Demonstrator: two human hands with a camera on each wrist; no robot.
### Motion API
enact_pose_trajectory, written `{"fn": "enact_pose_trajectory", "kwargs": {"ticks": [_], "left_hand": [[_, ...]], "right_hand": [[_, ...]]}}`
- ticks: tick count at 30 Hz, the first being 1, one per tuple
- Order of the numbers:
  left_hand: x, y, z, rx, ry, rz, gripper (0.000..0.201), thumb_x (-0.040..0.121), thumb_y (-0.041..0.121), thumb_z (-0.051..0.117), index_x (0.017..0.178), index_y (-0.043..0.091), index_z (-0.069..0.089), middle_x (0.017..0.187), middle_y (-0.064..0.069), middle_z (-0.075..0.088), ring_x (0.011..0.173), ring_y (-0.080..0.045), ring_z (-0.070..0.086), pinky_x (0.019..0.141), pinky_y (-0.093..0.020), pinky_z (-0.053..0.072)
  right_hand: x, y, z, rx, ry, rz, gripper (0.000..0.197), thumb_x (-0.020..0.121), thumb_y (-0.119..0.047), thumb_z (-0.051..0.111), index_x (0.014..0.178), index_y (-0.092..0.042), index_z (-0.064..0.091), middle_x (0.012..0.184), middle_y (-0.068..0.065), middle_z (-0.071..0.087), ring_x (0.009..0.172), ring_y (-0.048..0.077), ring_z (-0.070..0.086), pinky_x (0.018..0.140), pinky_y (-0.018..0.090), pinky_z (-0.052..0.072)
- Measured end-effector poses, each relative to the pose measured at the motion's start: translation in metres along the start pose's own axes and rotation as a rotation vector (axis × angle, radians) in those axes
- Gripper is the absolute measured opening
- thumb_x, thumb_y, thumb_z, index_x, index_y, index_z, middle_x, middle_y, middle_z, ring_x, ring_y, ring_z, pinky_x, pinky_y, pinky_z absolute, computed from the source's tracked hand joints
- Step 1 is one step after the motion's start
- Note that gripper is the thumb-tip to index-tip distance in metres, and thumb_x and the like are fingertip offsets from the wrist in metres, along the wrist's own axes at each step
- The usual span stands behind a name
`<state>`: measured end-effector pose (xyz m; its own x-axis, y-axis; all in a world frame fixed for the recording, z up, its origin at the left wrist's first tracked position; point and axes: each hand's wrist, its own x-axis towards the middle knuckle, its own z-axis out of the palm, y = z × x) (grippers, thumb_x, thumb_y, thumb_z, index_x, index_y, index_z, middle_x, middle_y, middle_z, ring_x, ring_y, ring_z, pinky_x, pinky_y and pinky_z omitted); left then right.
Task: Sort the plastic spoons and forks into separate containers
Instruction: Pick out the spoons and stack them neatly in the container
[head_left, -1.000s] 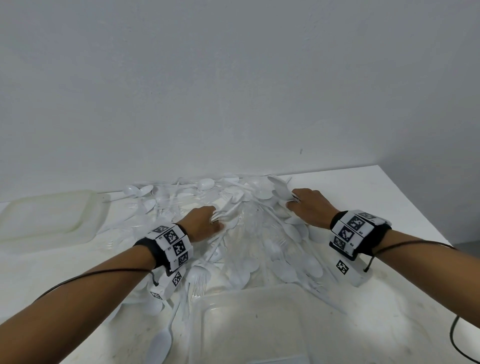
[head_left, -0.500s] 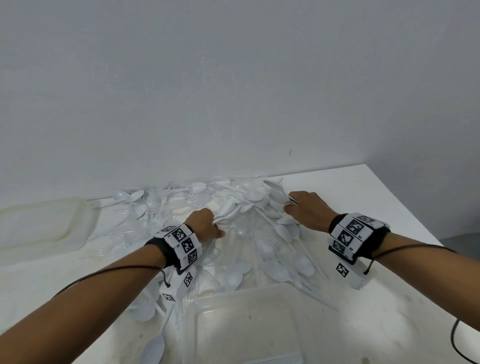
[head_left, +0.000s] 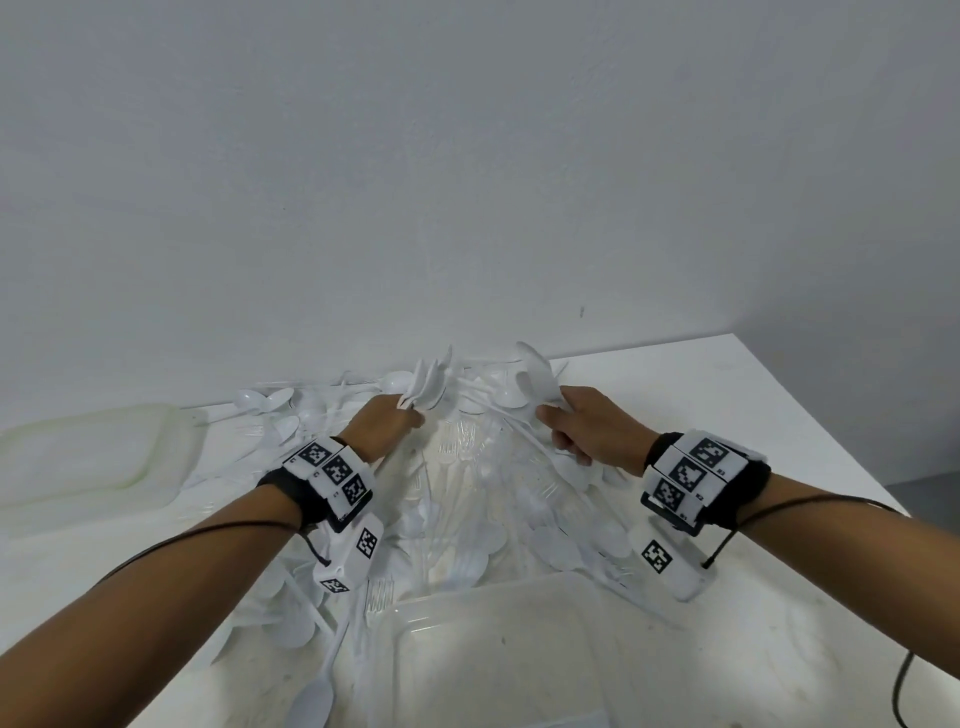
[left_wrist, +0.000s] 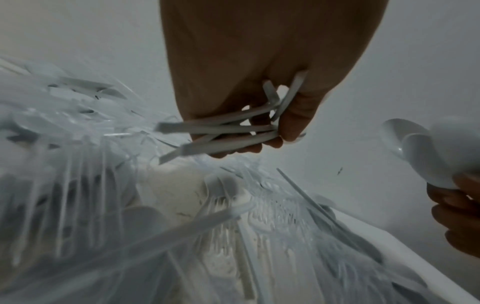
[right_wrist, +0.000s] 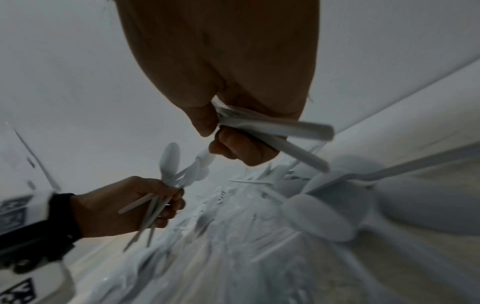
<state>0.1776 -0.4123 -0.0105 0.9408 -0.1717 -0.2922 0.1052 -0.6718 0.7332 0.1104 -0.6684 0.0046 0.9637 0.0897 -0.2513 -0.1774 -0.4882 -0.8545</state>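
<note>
My left hand (head_left: 382, 426) and right hand (head_left: 592, 431) each grip a bunch of spoons (head_left: 428, 387) above the pile (head_left: 467, 499). Next I'd carry them to a container (head_left: 498, 649), keeping forks out.

A heap of cutlery (head_left: 467, 499) covers the table (head_left: 727, 415) between both hands. Bare table lies right of it. The near container (head_left: 519, 649) blocks the front edge.

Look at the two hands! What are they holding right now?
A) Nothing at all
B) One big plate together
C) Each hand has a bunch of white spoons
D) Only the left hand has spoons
C: the left hand grips a bunch of white spoons by the handles, and the right hand grips its own bunch.
</note>
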Motion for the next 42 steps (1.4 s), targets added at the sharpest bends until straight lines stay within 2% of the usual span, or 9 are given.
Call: {"fn": "enact_pose_trajectory", "kwargs": {"ticks": [9, 16, 23, 26, 28, 31, 35, 39, 42], "left_hand": [[-0.007, 0.01, -0.004, -0.444, -0.014, 0.014, 0.016, 0.096, 0.004, 0.048, 0.079, 0.004, 0.05, 0.06, -0.01, 0.059, 0.048, -0.02, 0.051, 0.047, -0.026, 0.043], [-0.026, 0.033, 0.009, -0.389, -0.051, 0.177, 0.015, 0.099, 0.011, 0.045, 0.084, 0.008, 0.045, 0.059, -0.003, 0.043, 0.04, -0.014, 0.036, 0.042, -0.024, 0.03], [-0.044, 0.05, 0.032, -0.314, -0.042, 0.321, 0.016, 0.086, 0.0, 0.036, 0.096, 0.0, 0.049, 0.071, -0.017, 0.053, 0.05, -0.013, 0.051, 0.041, -0.023, 0.036], [-0.052, 0.048, 0.043, -0.282, -0.059, 0.379, 0.023, 0.088, -0.01, 0.032, 0.103, 0.001, 0.046, 0.073, -0.012, 0.054, 0.056, -0.012, 0.053, 0.048, -0.021, 0.042], [-0.055, 0.044, 0.052, -0.236, -0.045, 0.419, 0.02, 0.088, -0.006, 0.037, 0.103, 0.001, 0.048, 0.076, -0.011, 0.057, 0.064, -0.011, 0.056, 0.053, -0.023, 0.044], [-0.059, 0.042, 0.058, -0.141, -0.007, 0.394, 0.016, 0.09, -0.003, 0.042, 0.106, -0.004, 0.046, 0.096, -0.018, 0.053, 0.086, -0.02, 0.054, 0.067, -0.024, 0.047], [-0.067, 0.044, 0.06, 0.069, 0.012, 0.382, 0.033, 0.093, -0.007, 0.037, 0.125, -0.012, 0.03, 0.11, -0.012, 0.029, 0.097, -0.018, 0.039, 0.081, -0.02, 0.041], [-0.072, 0.048, 0.058, 0.114, 0.005, 0.3, 0.049, 0.094, 0.001, 0.04, 0.14, -0.007, 0.023, 0.132, -0.019, 0.026, 0.118, -0.03, 0.042, 0.1, -0.037, 0.045], [-0.07, 0.047, 0.054, 0.111, -0.038, 0.228, 0.051, 0.09, -0.001, 0.037, 0.14, 0.001, 0.028, 0.131, -0.017, 0.032, 0.121, -0.033, 0.04, 0.099, -0.044, 0.045]], "right_hand": [[0.007, -0.027, 0.026, 0.286, -0.09, 0.062, 0.011, 0.098, -0.018, 0.049, 0.088, -0.013, 0.049, 0.065, 0.005, 0.052, 0.048, 0.012, 0.038, 0.043, 0.024, 0.033], [0.013, -0.048, 0.054, 0.505, -0.056, 0.066, 0.006, 0.1, -0.017, 0.046, 0.099, -0.011, 0.048, 0.068, 0.004, 0.046, 0.047, 0.01, 0.034, 0.043, 0.023, 0.031], [0.012, -0.055, 0.085, 0.628, 0.124, 0.07, 0.061, 0.076, -0.043, 0.074, 0.117, -0.003, 0.053, 0.081, 0.003, 0.051, 0.054, 0.012, 0.044, 0.043, 0.024, 0.036], [0.011, -0.056, 0.093, 0.605, 0.171, 0.079, 0.065, 0.069, -0.051, 0.072, 0.114, -0.006, 0.059, 0.088, 0.006, 0.061, 0.068, 0.016, 0.057, 0.046, 0.027, 0.043], [0.011, -0.056, 0.098, 0.585, 0.23, 0.105, 0.054, 0.074, -0.048, 0.068, 0.108, -0.007, 0.063, 0.093, 0.008, 0.07, 0.082, 0.02, 0.067, 0.063, 0.036, 0.056], [0.009, -0.054, 0.102, 0.584, 0.302, 0.109, 0.032, 0.086, -0.037, 0.061, 0.094, -0.007, 0.069, 0.09, 0.009, 0.072, 0.088, 0.02, 0.069, 0.083, 0.036, 0.055], [0.005, -0.055, 0.102, 0.664, 0.295, 0.136, 0.026, 0.088, -0.029, 0.058, 0.074, -0.008, 0.066, 0.08, 0.011, 0.068, 0.088, 0.027, 0.068, 0.087, 0.04, 0.054], [0.001, -0.057, 0.102, 0.743, 0.263, 0.144, 0.023, 0.087, -0.024, 0.057, 0.077, -0.006, 0.068, 0.085, 0.016, 0.072, 0.087, 0.028, 0.07, 0.083, 0.038, 0.057], [-0.003, -0.06, 0.1, 0.841, 0.21, 0.157, 0.02, 0.087, -0.014, 0.055, 0.07, -0.006, 0.063, 0.075, 0.01, 0.068, 0.076, 0.023, 0.067, 0.078, 0.035, 0.054]]}}
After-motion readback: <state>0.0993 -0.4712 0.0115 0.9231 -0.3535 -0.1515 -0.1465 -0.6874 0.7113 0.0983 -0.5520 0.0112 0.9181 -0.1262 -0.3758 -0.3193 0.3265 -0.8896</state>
